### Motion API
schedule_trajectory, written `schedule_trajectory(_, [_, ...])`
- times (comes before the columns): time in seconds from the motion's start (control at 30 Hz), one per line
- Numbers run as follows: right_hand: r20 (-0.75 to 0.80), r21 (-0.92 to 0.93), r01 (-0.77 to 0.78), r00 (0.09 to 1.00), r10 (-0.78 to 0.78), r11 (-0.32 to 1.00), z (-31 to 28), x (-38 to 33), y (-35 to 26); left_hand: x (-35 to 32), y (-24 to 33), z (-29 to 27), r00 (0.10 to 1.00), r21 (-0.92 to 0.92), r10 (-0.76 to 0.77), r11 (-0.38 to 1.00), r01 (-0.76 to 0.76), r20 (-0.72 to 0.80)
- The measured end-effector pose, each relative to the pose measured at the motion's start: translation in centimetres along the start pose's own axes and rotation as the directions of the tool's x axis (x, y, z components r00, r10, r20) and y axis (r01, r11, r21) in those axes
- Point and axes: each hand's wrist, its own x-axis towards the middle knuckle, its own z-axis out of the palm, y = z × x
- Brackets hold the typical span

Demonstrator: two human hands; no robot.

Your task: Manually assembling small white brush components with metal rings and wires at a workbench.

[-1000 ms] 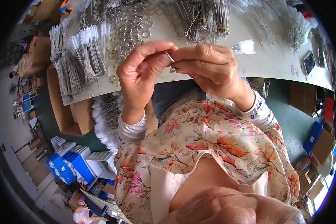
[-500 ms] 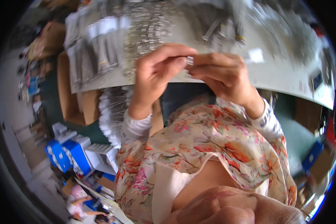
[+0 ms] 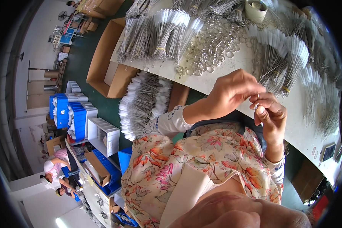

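My right hand (image 3: 271, 116) is closed, pinching a small shiny metal ring (image 3: 256, 106) between thumb and fingertips. Close against it, my left hand (image 3: 235, 93) has bent fingers smeared by motion; whether they grip anything is unclear. Both hands are above the near edge of the pale table (image 3: 199, 83). Beyond them spreads a loose heap of metal rings (image 3: 212, 53). Bundles of thin wire brushes with white bristle ends lie on either side: one brush bundle (image 3: 167, 32) at the far left, another brush bundle (image 3: 292, 62) to the right.
A round pale container (image 3: 255, 11) stands at the back of the table. Left of the table is an open cardboard box (image 3: 104, 60), with a mass of brushes (image 3: 144, 102) below the table edge. Blue and white bins (image 3: 78, 119) stack farther left. Two people (image 3: 57, 167) work at lower left.
The view has swung, so table and boxes appear shifted and sharper. My hands, still close together, now appear farther right and lower, and the ring heap shows clearly.
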Motion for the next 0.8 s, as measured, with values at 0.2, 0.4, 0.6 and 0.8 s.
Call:
schedule_trajectory(0.2, [0.170,-0.649,0.459,0.865,-0.472,0.607,-0.2,0.1,0.4,0.2,-1.3,-0.6,0.841,-0.674,-0.421,0.515,0.530,0.340])
schedule_trajectory(0.4, [0.457,-0.793,0.595,0.724,-0.517,0.131,-0.6,2.1,1.6,0.9,-1.0,-3.5,0.819,-0.352,-0.474,0.743,0.569,0.325])
schedule_trajectory(0.6, [0.063,-0.407,0.373,0.922,-0.382,0.834,-0.6,2.8,2.0,0.4,-1.3,-2.1,0.996,0.001,-0.089,0.996,0.089,0.002])
schedule_trajectory(0.8, [-0.036,0.228,-0.197,0.977,0.211,0.954,-0.2,3.6,0.2,0.6,-2.5,-2.1,0.965,0.327,0.248,0.922,-0.208,-0.085])
